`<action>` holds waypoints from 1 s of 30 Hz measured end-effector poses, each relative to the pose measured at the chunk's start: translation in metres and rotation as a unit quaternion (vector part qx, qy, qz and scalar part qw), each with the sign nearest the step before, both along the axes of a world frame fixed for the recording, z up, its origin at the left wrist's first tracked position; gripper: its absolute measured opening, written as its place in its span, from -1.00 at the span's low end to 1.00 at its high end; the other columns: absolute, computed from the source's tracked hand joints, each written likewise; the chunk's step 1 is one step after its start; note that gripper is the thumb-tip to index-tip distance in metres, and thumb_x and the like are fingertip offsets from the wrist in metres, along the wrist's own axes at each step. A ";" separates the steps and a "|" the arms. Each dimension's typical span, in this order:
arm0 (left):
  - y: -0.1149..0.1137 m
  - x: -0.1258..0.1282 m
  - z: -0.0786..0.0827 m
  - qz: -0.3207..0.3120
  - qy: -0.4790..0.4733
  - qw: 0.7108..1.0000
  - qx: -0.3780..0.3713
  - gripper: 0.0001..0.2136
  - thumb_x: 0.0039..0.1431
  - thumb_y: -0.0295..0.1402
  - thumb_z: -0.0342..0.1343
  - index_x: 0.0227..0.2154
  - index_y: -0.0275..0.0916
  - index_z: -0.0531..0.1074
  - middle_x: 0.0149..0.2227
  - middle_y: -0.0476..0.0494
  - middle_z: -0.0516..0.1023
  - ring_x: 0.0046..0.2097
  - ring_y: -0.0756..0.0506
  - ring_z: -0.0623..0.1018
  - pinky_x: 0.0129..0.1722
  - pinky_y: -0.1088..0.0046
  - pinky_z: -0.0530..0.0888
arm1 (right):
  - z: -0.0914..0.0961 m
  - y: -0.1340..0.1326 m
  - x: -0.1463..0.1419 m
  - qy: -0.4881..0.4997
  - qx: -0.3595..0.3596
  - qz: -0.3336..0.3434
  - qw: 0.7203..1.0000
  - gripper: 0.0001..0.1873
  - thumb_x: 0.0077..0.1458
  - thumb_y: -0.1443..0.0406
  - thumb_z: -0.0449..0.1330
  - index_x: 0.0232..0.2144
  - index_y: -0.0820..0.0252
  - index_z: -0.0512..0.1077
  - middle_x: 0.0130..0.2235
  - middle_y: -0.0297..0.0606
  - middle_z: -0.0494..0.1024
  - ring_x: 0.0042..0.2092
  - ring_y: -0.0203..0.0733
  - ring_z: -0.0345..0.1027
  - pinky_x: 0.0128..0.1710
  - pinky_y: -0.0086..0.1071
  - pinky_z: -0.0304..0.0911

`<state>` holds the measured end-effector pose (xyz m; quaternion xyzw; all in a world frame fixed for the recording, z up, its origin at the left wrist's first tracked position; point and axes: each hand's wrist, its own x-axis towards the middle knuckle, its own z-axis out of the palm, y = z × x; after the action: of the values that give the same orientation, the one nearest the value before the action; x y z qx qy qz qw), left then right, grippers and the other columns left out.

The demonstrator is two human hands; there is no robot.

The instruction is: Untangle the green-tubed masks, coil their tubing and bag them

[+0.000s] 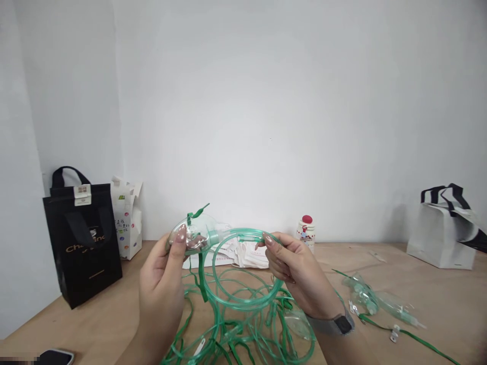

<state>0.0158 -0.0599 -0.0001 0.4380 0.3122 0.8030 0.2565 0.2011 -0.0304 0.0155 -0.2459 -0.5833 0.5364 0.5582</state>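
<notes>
My left hand point(167, 274) grips a clear oxygen mask point(196, 230) between thumb and fingers, its green strap point(201, 279) dangling below. Coiled green tubing point(243, 306) runs from the mask's nozzle in wide loops. At the right side of the coil, my right hand point(292, 263) pinches the tubing between thumb and fingertips. Under both hands lies a tangle of more green tubing point(258, 337) with straps, and another clear mask point(299, 324) shows at its right edge.
A clear mask with a bag point(395, 306) and green strap lies at right. A black bag point(83, 243) and white patterned bag point(127, 218) stand left; a white bag point(439, 235) stands right. White packets point(251, 253) and a red-topped bottle point(306, 233) sit behind. A phone point(57, 357) is front left.
</notes>
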 end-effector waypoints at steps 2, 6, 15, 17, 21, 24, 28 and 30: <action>-0.002 0.001 0.001 0.001 -0.014 1.000 0.000 -0.80 0.06 -0.17 0.13 -0.33 -0.16 0.48 -0.37 0.06 0.52 -0.21 -0.01 0.46 -0.24 0.58 0.40 | 0.001 0.000 0.002 -0.003 0.016 -0.034 0.999 -0.75 -0.01 0.16 0.22 -0.51 0.26 0.42 -0.69 -0.58 -0.10 -0.65 -0.46 -0.33 -0.69 -0.46 -0.36; -0.004 0.002 0.001 -0.047 0.013 0.999 -0.014 -0.80 0.10 -0.19 0.10 -0.33 -0.19 0.48 -0.37 0.03 0.52 -0.24 -0.03 0.47 -0.29 0.56 0.40 | 0.003 -0.001 0.003 -0.034 0.044 -0.071 0.996 -0.75 -0.01 0.14 0.22 -0.50 0.24 0.43 -0.69 -0.57 -0.07 -0.64 -0.45 -0.29 -0.68 -0.45 -0.33; -0.005 0.003 0.002 -0.031 -0.004 0.999 -0.020 -0.80 0.09 -0.19 0.10 -0.31 -0.17 0.49 -0.38 0.03 0.52 -0.23 -0.04 0.47 -0.28 0.54 0.40 | 0.003 -0.004 0.001 -0.080 0.069 -0.079 0.991 -0.71 0.00 0.12 0.20 -0.54 0.23 0.43 -0.69 -0.54 -0.05 -0.63 -0.45 -0.26 -0.66 -0.44 -0.31; -0.005 0.003 0.002 -0.040 -0.007 0.999 -0.015 -0.79 0.09 -0.19 0.11 -0.30 -0.18 0.49 -0.35 0.02 0.52 -0.22 -0.05 0.47 -0.28 0.53 0.40 | 0.003 -0.003 0.002 -0.098 0.073 -0.097 0.988 -0.71 -0.01 0.10 0.20 -0.52 0.24 0.44 -0.69 -0.54 -0.05 -0.63 -0.44 -0.26 -0.66 -0.44 -0.31; -0.003 0.003 0.001 -0.044 0.006 0.999 -0.015 -0.79 0.11 -0.20 0.09 -0.26 -0.18 0.48 -0.32 0.01 0.52 -0.23 -0.04 0.46 -0.27 0.51 0.38 | 0.001 -0.001 0.001 -0.117 0.089 -0.123 0.981 -0.70 -0.02 0.09 0.20 -0.50 0.23 0.45 -0.69 -0.53 -0.03 -0.63 -0.44 -0.23 -0.66 -0.44 -0.29; -0.001 0.003 0.001 -0.045 0.030 0.998 -0.016 -0.79 0.14 -0.22 0.06 -0.26 -0.19 0.48 -0.34 0.01 0.51 -0.25 -0.03 0.46 -0.26 0.51 0.37 | 0.000 0.001 -0.001 -0.111 0.090 -0.137 0.980 -0.70 -0.03 0.08 0.20 -0.50 0.22 0.46 -0.68 -0.52 -0.02 -0.62 -0.43 -0.23 -0.66 -0.44 -0.27; -0.001 0.002 -0.001 -0.052 0.041 0.998 -0.023 -0.79 0.13 -0.20 0.06 -0.24 -0.17 0.47 -0.33 0.02 0.51 -0.22 -0.04 0.46 -0.30 0.53 0.36 | 0.000 0.003 -0.003 -0.106 0.082 -0.156 0.979 -0.70 -0.05 0.08 0.21 -0.49 0.22 0.48 -0.67 -0.51 -0.03 -0.62 -0.43 -0.24 -0.68 -0.45 -0.28; -0.001 0.002 -0.002 -0.051 0.042 0.997 -0.031 -0.79 0.13 -0.20 0.07 -0.24 -0.16 0.47 -0.33 0.02 0.52 -0.21 -0.05 0.47 -0.30 0.53 0.35 | 0.000 0.003 -0.002 -0.106 0.085 -0.158 0.978 -0.69 -0.05 0.07 0.21 -0.48 0.22 0.48 -0.66 -0.51 -0.02 -0.62 -0.43 -0.24 -0.68 -0.45 -0.27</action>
<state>0.0174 -0.0611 -0.0024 0.4785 0.3248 0.7597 0.2974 0.1988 -0.0277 0.0156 -0.3420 -0.6362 0.3608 0.5900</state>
